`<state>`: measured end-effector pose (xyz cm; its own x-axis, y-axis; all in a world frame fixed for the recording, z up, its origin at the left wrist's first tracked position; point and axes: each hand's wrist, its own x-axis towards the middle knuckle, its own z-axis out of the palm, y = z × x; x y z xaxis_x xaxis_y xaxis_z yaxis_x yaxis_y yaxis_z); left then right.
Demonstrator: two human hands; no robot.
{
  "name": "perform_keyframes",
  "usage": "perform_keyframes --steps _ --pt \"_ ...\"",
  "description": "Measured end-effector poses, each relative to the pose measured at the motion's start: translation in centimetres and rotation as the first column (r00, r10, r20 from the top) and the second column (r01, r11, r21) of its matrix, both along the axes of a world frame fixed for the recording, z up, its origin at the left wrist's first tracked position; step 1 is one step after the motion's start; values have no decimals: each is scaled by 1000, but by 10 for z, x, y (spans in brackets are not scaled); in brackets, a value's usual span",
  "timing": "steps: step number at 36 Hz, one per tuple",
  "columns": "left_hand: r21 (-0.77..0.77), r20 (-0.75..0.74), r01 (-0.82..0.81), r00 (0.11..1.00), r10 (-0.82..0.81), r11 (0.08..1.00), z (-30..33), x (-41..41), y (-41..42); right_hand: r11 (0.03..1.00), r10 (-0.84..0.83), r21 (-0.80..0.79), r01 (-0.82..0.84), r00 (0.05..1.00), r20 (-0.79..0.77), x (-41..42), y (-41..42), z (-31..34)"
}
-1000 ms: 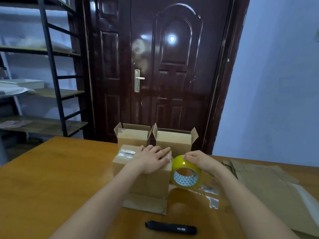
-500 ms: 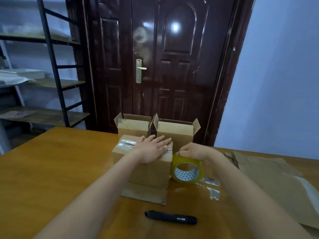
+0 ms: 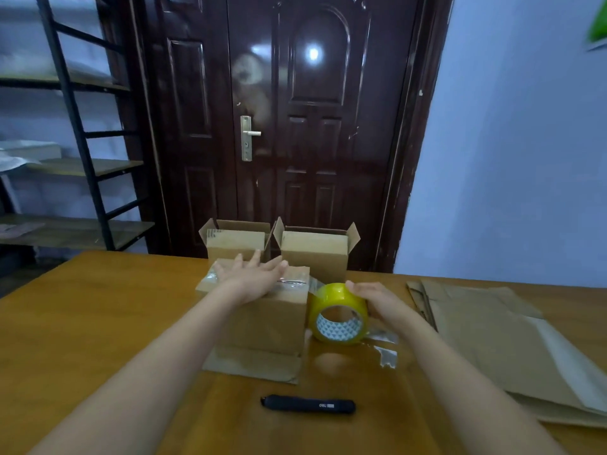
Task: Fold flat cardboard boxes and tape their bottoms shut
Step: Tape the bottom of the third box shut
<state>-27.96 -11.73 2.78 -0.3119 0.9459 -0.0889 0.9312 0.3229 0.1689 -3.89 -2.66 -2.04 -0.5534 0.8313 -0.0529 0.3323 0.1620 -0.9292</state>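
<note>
While the tape runs: the box (image 3: 262,310) stands in the middle of the table (image 3: 82,323), bottom side up.
Left hand: the left hand (image 3: 253,277) lies flat with straight fingers on top of the box and presses the tape strip (image 3: 292,281) down.
Right hand: the right hand (image 3: 377,302) curls round the yellow tape roll (image 3: 338,311), which sits just right of the box, near its top right edge.
Step now: it looks like the bottom is being taped shut, with the tape pulled over the right edge.
Next move: I think the tape must go down the right side and then be cut, so the black cutter (image 3: 308,404) near the person may be needed.
Done boxes: two boxes (image 3: 313,254) stand open at the far side, just behind.
Still to fold: flat cardboard (image 3: 492,336) lies in a pile on the right.
Also there: small tape scraps (image 3: 386,354) are on the table, right of the roll.
</note>
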Motion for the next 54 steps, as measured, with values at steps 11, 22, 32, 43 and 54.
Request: perform_keyframes --steps 11,22,32,43,54 --pt "51 -79 -21 997 25 998 -9 4 0 957 -76 273 -102 816 573 -8 6 44" --pt "59 -95 -26 995 31 998 -6 11 -3 912 -246 363 189 962 117 4 -12 11" --pt "41 -98 -34 994 38 999 -4 12 -3 693 -463 637 338 886 35 13 -21 19" --pt "39 -98 -14 995 18 999 -3 11 -4 780 301 268 -565 714 632 -14 -118 -2" --pt "245 -330 594 794 -510 767 3 24 3 819 183 401 -412 848 497 -15 -120 -38"
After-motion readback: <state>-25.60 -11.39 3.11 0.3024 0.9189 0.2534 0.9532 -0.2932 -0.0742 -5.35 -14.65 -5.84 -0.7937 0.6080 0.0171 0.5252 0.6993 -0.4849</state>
